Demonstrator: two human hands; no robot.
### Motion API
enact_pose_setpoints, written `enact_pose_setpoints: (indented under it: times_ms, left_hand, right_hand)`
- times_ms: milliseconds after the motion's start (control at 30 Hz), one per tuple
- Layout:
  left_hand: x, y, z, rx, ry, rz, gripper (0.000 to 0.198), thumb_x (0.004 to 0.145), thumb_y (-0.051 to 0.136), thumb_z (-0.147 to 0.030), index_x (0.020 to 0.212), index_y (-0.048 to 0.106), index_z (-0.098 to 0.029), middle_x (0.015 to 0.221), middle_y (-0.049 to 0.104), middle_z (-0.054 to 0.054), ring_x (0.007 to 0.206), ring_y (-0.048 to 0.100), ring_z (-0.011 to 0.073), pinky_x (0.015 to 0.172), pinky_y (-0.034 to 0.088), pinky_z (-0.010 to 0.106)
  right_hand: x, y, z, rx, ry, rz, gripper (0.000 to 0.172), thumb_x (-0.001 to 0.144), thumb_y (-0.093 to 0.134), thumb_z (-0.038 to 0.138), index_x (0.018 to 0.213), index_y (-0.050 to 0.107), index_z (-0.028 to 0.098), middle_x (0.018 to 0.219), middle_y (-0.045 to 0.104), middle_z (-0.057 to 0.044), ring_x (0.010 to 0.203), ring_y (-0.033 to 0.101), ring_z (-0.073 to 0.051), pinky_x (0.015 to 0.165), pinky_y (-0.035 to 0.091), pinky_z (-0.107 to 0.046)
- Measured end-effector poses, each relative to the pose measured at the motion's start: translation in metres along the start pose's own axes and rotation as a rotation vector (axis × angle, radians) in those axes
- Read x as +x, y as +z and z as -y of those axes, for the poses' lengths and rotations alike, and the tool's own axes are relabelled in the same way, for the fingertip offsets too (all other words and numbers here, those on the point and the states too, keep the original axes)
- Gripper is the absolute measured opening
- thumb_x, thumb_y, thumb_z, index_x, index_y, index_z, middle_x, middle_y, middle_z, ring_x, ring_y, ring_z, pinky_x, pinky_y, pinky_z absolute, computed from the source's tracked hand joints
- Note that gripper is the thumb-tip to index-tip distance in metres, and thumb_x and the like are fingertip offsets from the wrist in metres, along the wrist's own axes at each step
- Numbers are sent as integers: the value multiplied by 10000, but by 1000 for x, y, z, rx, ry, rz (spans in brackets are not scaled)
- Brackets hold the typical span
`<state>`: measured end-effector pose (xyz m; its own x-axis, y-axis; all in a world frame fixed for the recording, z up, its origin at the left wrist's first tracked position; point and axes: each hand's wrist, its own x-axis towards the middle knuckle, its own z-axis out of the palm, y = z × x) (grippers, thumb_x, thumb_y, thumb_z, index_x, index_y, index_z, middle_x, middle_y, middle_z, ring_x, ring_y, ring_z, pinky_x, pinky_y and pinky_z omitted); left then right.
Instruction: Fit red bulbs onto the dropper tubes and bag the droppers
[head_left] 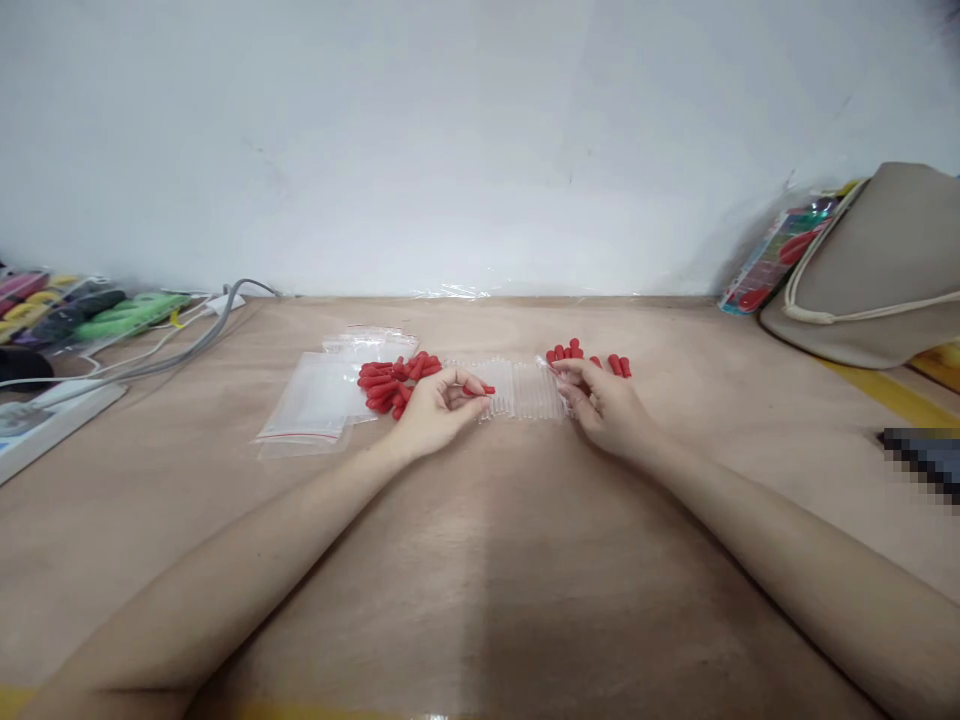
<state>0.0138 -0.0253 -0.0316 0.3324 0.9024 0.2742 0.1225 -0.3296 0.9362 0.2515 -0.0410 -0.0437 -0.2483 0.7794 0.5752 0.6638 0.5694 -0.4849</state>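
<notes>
My left hand (444,408) pinches a small red rubber dropper bulb (480,391) between thumb and fingertips, its narrow end pointing right. At the right end of a row of clear dropper tubes (517,390), my right hand (596,398) is closed in a pinch on a clear tube (546,364); the fingers hide part of it. A heap of loose red bulbs (386,385) lies just behind and left of my left hand. Beyond my right hand are several more red bulbs (566,352), partly covered by the fingers.
Clear zip bags (300,400) lie flat left of the heap. Farther left are a white power strip (60,425), grey cables (202,340) and colourful packaged items (127,318). At right stand a beige drawstring bag (877,270) and a blister pack (776,260). A wall (480,150) closes the back.
</notes>
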Motion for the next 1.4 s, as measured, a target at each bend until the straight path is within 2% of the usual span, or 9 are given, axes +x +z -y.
enact_pose_setpoints:
  times_ms: [100, 167, 267, 367, 533, 800, 967, 1267, 1400]
  left_hand:
    - [-5, 8, 9, 122, 61, -28, 238, 725, 645, -294, 726, 440, -171, 724, 586, 7, 630, 581, 114, 600, 470, 249]
    - [-7, 9, 11, 237, 132, -54, 228, 763, 611, -314, 755, 427, -181, 697, 567, -4, 621, 567, 114, 590, 457, 249]
    - [-7, 8, 11, 329, 205, -46, 223, 794, 587, -320, 906, 447, -188, 782, 615, 16, 692, 586, 129, 645, 460, 263]
    - [-7, 7, 11, 357, 206, -11, 281, 806, 579, -331, 1027, 482, -187, 880, 657, 47, 752, 611, 145, 683, 468, 273]
    - [-6, 7, 13, 410, 190, -15, 269, 794, 588, -372, 980, 608, -179, 897, 681, 45, 762, 629, 157, 680, 489, 269]
    - [-7, 8, 11, 416, 187, -15, 234, 804, 573, -352, 926, 650, -167, 835, 694, 37, 721, 633, 157, 643, 503, 260]
    - [-9, 6, 11, 412, 244, 22, 200, 808, 571, -319, 902, 653, -163, 824, 694, 38, 724, 641, 154, 658, 509, 252]
    - [-13, 6, 4, 531, 396, 199, 154, 839, 539, -252, 905, 661, -186, 836, 702, 23, 767, 650, 143, 709, 492, 243]
    - [-14, 6, 5, 556, 424, 191, 151, 839, 543, -260, 903, 660, -192, 825, 703, 21, 751, 649, 141, 691, 485, 240]
  right_hand:
    - [-8, 8, 6, -98, -200, 27, 254, 883, 374, 224, 1071, 534, 166, 864, 620, -92, 772, 563, -183, 693, 436, -319]
    - [-10, 10, 10, -128, -251, 44, 253, 885, 374, 217, 1058, 552, 168, 840, 619, -85, 746, 553, -176, 663, 425, -303]
    - [-10, 10, 19, -199, -285, 32, 238, 882, 389, 218, 1018, 577, 167, 772, 617, -63, 687, 534, -165, 650, 392, -299]
    - [-10, 10, 25, -254, -310, 22, 235, 882, 390, 214, 990, 592, 160, 747, 616, -58, 650, 521, -156, 634, 364, -293]
    - [-10, 13, 23, -243, -328, 44, 228, 883, 398, 213, 981, 589, 136, 753, 620, -56, 636, 522, -145, 612, 349, -283]
    - [-11, 18, 19, -105, -335, 58, 188, 884, 430, 246, 922, 593, 160, 727, 618, -36, 607, 509, -116, 606, 344, -267]
    - [-10, 14, 18, -83, -337, 95, 197, 883, 444, 252, 937, 619, 180, 718, 613, -18, 625, 530, -111, 620, 321, -273]
    - [0, 5, 4, -160, -392, 230, 224, 888, 440, 242, 961, 652, 224, 731, 635, -3, 648, 536, -106, 675, 266, -293]
    - [-1, 4, 7, -204, -396, 236, 233, 889, 431, 248, 965, 651, 229, 738, 638, -7, 644, 525, -110, 668, 249, -296]
